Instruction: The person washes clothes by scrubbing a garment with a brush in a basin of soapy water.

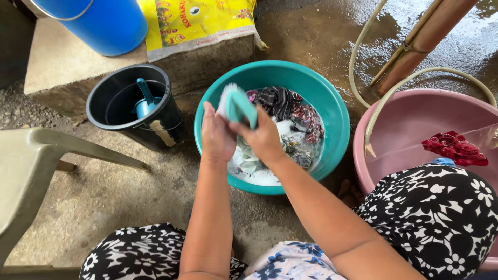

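Right hand (264, 137) gripping teal plastic scrub brush (237, 105), long axis pointing away; left hand (217, 136) clutching pale wet cloth (244, 150) just beneath brush, over soapy teal plastic basin (332, 103).

Wet, glistening concrete floor (321, 36) at twelve to two o'clock; dry, gritty ground at seven. A plastic chair (36, 161) stands at nine o'clock.

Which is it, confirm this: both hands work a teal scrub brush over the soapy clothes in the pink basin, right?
Not the pink basin. The head view shows the left hand and right hand with the teal scrub brush over soapy clothes in the teal basin; the pink basin sits to the right.
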